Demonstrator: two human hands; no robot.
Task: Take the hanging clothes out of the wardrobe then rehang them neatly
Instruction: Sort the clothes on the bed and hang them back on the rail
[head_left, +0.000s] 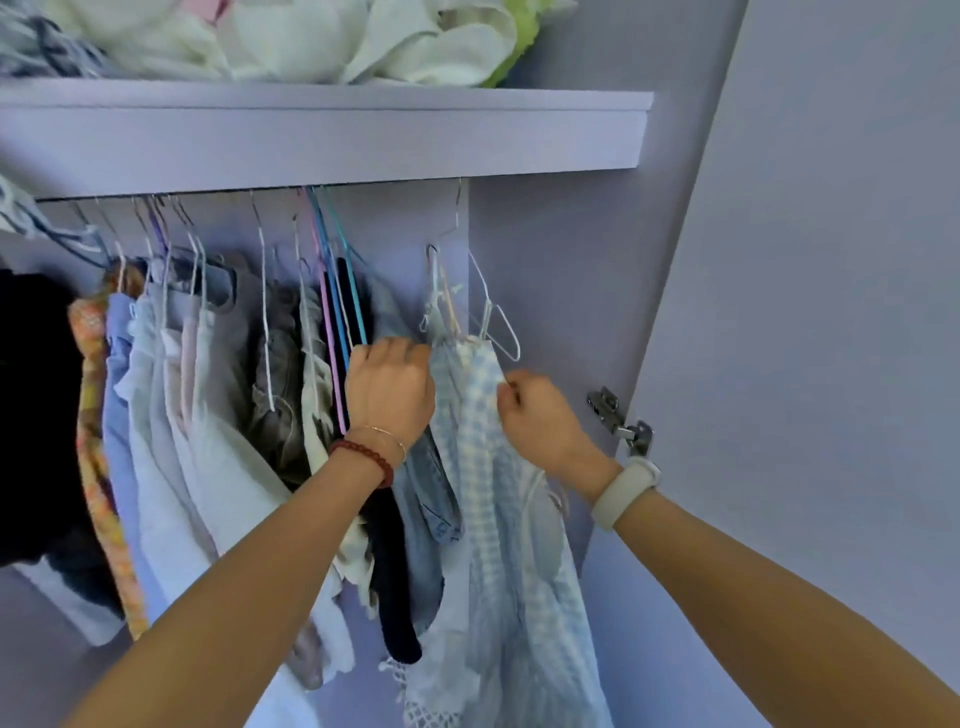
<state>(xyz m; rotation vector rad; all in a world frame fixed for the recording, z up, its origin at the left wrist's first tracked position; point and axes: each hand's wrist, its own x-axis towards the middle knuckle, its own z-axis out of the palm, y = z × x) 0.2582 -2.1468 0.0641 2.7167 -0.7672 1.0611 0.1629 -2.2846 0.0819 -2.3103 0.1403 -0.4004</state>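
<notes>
A light blue checked garment (485, 447) hangs from a white wire hanger (493, 317) at the right end of the wardrobe rail. My left hand (389, 384) grips the garment's top left edge beside the hanger. My right hand (540, 415) pinches its top right edge. A row of hanging clothes (208, 374) fills the rail to the left: pale tops, grey jeans, a denim piece (426, 493) and an orange patterned item (93, 415). The rail itself is hidden behind the shelf front.
A lilac shelf (322, 135) above the rail carries a pile of white and green folded fabric (363, 36). The open wardrobe door (805, 260) stands at right, with a metal hinge (621, 423) close to my right wrist.
</notes>
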